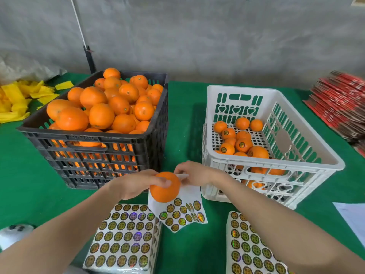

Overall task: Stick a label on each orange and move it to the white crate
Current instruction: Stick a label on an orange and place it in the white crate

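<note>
**1.** Two stacks of white sheets carrying round gold holographic labels: left stack [124,240] and right stack [252,252]. Both lie flat on the green-covered table [181,119], nearest the person.

**2.** Loose, partly used white label sheet [183,211], between the stacks. Its upper part is bare and its lower rows are filled.

**3.** Left hand [136,184], fingers and thumb curled round one smooth round orange [165,188]. The fruit is held over the loose sheet's top corner, in front of both crates. No label shows on the skin facing the camera.

**4.** Right hand [197,175], just beside the orange, fingertips pinching the loose sheet's white upper edge. Whether a peeled label sits on a fingertip cannot be told.

**Handling note (judgement).** The step in hand is labelling.
- Lift a label by its rim only.
- Keep the fruit steady with clear skin turned up.
- Press from the centre outward so the label lies flat on the curve.
- Avoid the stem dimple.

**5.** Black slotted plastic crate [88,135], on the left, heaped with unlabelled oranges.

**6.** White slotted plastic crate [241,89], on the right, with a shallow layer of labelled oranges [242,144]. It stands near the right hand. The fruit should be set in, not dropped.

**7.** Farthest back:
- Yellow foam nets [17,99] on the left.
- Stacked red flat packs [339,103] on the right.
- A grey wall behind.
</note>
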{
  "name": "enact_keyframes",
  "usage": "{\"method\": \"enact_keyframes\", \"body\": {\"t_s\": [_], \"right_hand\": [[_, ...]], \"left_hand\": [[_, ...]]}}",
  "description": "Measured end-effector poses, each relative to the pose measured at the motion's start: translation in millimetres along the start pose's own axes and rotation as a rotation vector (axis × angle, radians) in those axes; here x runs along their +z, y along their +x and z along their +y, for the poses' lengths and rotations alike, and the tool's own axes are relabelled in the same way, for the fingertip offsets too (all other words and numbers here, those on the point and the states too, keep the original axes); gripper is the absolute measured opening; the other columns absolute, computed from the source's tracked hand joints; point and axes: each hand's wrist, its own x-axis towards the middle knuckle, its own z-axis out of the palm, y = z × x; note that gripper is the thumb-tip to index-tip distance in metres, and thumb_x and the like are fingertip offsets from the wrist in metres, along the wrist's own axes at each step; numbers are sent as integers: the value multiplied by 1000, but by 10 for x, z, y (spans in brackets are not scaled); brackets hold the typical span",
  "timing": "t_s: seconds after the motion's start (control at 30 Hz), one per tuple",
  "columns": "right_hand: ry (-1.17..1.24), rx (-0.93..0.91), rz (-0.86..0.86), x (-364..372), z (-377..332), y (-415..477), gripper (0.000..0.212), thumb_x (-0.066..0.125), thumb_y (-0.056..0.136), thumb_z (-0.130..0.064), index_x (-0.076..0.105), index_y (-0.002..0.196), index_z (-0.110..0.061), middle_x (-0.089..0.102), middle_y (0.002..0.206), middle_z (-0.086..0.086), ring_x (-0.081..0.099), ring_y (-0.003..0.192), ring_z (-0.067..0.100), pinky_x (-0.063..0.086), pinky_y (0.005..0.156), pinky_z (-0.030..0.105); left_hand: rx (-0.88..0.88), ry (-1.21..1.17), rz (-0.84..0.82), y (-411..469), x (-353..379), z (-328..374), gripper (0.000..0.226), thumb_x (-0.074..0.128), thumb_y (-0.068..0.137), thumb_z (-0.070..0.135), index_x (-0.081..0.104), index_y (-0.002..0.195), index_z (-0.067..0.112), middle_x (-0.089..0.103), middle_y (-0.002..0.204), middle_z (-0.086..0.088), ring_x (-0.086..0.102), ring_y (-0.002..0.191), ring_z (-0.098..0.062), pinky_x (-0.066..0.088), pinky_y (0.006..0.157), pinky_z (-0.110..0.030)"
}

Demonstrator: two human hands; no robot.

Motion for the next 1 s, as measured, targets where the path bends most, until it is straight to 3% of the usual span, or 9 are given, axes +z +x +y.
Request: {"method": "enact_keyframes", "body": {"t_s": [0.1,0.17,0.27,0.33,0.4,0.53,0.73,0.9,1.0], "right_hand": [[49,36,138,-23,11,-48,39,65,87,-15,52,123,-12,55,123,5,53,111,21,38,82,25],[-14,-7,255,43,30,-105,57,69,84,-17,41,133,-15,43,137,6,38,128,21,34,101,30],[-135,-175,508,185,16,-230,40,69,83,-16,49,117,-11,30,144,7,19,139,19,18,114,35],[-133,-289,573,283,7,-318,24,70,82,-17,59,101,-9,45,128,8,36,126,24,32,107,41],[-96,-368,549,385,-9,-398,22,71,81,-20,65,97,-7,55,107,8,49,106,23,42,93,41],[-91,-416,591,475,-46,-447,31,74,79,-25,68,102,-6,58,95,8,53,93,21,46,82,33],[-253,-476,795,474,-104,-462,25,83,69,-15,70,87,-3,62,78,8,59,72,25,49,64,26],[-228,-510,862,504,-61,-441,14,80,70,-7,67,75,-3,58,73,10,46,74,17,41,68,24],[-194,-525,851,512,-34,-477,10,78,73,-3,68,75,-4,60,74,10,52,71,22,44,69,25]], "left_hand": [[16,-154,20,24,-21,-16,108,88,24,66,61,116,17,71,114,-3,64,108,-21,46,94,-32],[26,-343,92,50,-33,-59,112,92,18,58,58,117,17,71,109,-8,66,102,-26,50,87,-35],[64,-545,198,72,-54,-134,123,93,12,53,55,122,17,69,107,-14,65,96,-31,50,82,-40],[74,-649,228,74,-69,-182,128,94,11,52,53,126,13,67,108,-19,63,95,-35,49,82,-44],[93,-724,234,75,-84,-218,130,94,12,50,52,129,11,65,110,-21,62,97,-37,49,85,-47],[121,-795,188,97,-82,-220,124,95,14,48,55,125,9,67,108,-22,65,93,-38,49,83,-48],[130,-825,74,132,-59,-151,105,95,25,47,59,115,7,70,101,-21,70,86,-35,56,73,-43],[123,-844,18,171,4,-109,100,96,29,45,60,113,4,70,101,-23,70,86,-36,58,69,-43],[105,-820,-6,211,21,-112,103,95,31,44,58,118,3,68,106,-24,69,89,-37,57,73,-45]]}}
